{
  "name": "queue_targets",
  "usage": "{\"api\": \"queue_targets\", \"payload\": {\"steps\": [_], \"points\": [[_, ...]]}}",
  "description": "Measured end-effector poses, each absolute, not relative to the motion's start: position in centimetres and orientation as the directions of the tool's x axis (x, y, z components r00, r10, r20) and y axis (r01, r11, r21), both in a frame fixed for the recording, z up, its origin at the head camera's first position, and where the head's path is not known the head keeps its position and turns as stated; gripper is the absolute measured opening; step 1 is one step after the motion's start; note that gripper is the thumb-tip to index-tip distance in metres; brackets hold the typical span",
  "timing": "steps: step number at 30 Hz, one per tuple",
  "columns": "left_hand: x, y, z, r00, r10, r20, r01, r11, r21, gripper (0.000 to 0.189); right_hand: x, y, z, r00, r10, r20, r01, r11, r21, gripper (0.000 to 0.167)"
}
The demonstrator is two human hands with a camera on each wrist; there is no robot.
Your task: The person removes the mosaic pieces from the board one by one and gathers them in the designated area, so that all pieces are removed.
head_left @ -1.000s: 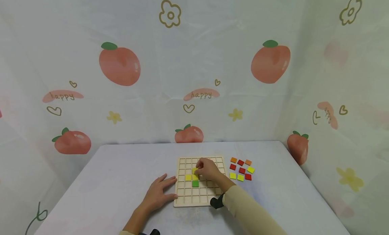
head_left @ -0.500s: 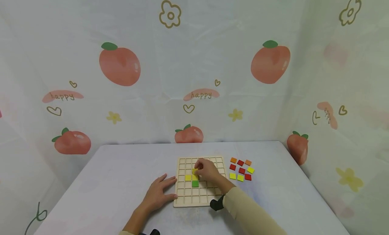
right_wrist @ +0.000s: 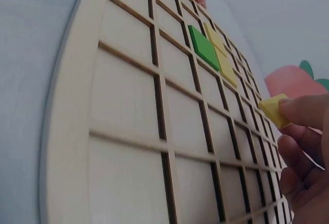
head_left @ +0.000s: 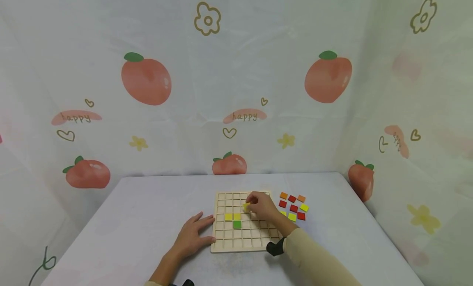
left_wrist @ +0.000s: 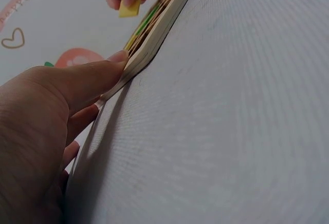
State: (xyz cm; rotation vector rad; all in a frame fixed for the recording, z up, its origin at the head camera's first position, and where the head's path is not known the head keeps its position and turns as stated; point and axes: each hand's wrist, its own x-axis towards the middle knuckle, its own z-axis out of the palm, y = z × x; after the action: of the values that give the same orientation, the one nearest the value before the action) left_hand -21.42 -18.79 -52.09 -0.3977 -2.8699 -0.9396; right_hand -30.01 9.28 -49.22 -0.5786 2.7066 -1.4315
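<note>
A light wooden grid board [head_left: 226, 245] lies on the table, with two yellow tiles [head_left: 228, 216] side by side and a green tile [head_left: 237, 224] in its squares. My right hand [head_left: 261, 206] pinches another yellow tile [right_wrist: 274, 112] by thumb and fingers. In the left wrist view that tile hangs above the board's surface. My left hand [head_left: 192, 234] lies at the board's left edge with fingers spread. Its thumb [left_wrist: 100, 77] touches the raised rim, and the fingers reach along the side. The palm is hidden in the head view.
Right of the board lie several loose tiles: red ones [head_left: 293, 208], orange ones [head_left: 283, 195] and yellow ones [head_left: 304, 208]. My right forearm partly covers one yellow tile there. A white table [head_left: 166, 195] stands before a patterned cloth backdrop [head_left: 236, 72].
My right hand has lifted the yellow tile from the board's middle column and moved right with it, baring the square above the yellow pair. My left hand has stayed in place.
</note>
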Motion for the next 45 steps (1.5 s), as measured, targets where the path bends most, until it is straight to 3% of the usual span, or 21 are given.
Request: {"api": "queue_targets", "payload": {"steps": [19, 37, 45], "points": [[-21.4, -18.8, -52.3, -0.958, 0.224, 0.181, 0.288, 0.768, 0.572, 0.067, -29.4, 15.6, -47.7, -0.969, -0.195, 0.151, -0.238, 0.575, -0.783, 0.011], [-21.5, -18.9, -52.2, -0.959, 0.217, 0.184, 0.284, 0.772, 0.568, 0.067, -30.2, 20.6, -46.4, -1.0, 0.0, 0.029, -0.023, 0.614, -0.789, 0.011], [-21.5, -18.9, -52.3, -0.964, 0.207, 0.165, 0.264, 0.782, 0.565, 0.068, -29.9, 22.7, -47.4, -0.993, 0.104, 0.057, 0.021, 0.625, -0.781, 0.01]]}}
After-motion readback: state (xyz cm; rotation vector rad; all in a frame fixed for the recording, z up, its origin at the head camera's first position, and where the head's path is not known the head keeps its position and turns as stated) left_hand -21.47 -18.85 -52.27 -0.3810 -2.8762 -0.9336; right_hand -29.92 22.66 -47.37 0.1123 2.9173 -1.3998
